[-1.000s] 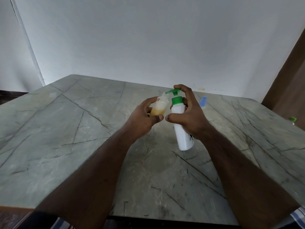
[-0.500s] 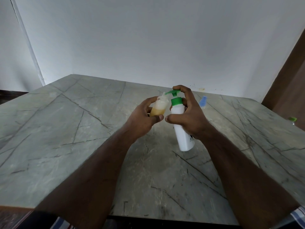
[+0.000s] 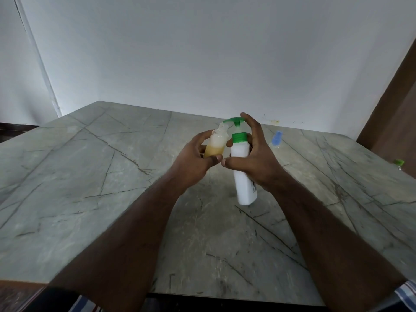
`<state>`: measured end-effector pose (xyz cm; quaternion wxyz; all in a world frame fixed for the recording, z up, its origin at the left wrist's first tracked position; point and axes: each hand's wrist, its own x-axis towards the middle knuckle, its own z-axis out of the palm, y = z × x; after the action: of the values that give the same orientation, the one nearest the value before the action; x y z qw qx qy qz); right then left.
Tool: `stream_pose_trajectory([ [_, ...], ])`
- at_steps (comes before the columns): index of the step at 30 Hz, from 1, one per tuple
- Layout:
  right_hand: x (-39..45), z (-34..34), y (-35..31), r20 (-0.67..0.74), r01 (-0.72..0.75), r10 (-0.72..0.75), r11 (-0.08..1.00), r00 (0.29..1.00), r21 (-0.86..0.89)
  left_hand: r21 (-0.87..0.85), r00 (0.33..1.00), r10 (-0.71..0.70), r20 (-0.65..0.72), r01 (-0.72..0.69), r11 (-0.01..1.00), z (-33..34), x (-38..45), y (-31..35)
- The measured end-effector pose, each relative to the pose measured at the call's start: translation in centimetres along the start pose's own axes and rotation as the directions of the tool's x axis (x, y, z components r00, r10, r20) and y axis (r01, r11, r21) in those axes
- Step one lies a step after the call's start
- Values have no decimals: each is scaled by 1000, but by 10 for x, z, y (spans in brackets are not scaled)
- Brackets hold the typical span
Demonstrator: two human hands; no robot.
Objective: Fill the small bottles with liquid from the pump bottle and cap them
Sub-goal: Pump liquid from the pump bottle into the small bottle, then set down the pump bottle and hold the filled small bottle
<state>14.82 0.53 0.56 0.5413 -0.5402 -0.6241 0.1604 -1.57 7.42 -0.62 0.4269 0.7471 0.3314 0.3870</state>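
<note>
Filling is underway — the left hand (image 3: 193, 158) grips a roughly half-full small bottle (image 3: 215, 144) under the spout while the right hand (image 3: 254, 158) clasps the pump bottle (image 3: 242, 167) — capping remains.

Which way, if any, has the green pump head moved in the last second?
Yes, slightly up: the pump head sits higher against the blue-capped bottle on the table, more stem showing.

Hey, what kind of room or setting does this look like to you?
Probably a plain room in a home or small workspace, not a lab: a grey veined stone table set against a bare white wall, with a brown wooden door or panel at the right.
</note>
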Motion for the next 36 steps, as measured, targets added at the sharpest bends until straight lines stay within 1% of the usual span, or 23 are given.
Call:
stream_pose_trajectory([
  [2,2,0,0,-17,-8,8,1000,1000,-5,-16,1000,4,1,-4,1000,-1,1,0],
  [5,6,-3,0,-50,20,-22,999,999,-28,3,1000,10,-7,-9,1000,-2,0,1],
  [7,11,-5,0,-56,23,-23,1000,998,-2,13,1000,3,-24,-3,1000,-2,1,0],
  [10,21,-8,2,-20,-2,2,1000,1000,17,9,999,-25,-43,26,1000,-3,3,-2],
  [14,35,-10,6,72,-31,35,998,997,-48,-22,993,-106,-53,105,994,-3,5,-5],
  [18,45,-9,8,131,-63,68,997,989,-38,-45,989,-148,-20,147,988,-2,5,-6],
  [22,48,-9,11,141,-143,142,990,980,-5,-37,986,-168,20,168,985,-1,3,-3],
  [26,48,-14,10,144,-175,180,984,973,-45,-16,986,-157,56,158,987,0,1,-2],
  [33,41,-24,3,146,-225,244,966,959,-130,76,980,-156,120,148,986,5,-7,2],
  [36,40,-30,4,165,-280,292,955,942,-94,87,979,-143,148,131,988,9,-9,5],
])
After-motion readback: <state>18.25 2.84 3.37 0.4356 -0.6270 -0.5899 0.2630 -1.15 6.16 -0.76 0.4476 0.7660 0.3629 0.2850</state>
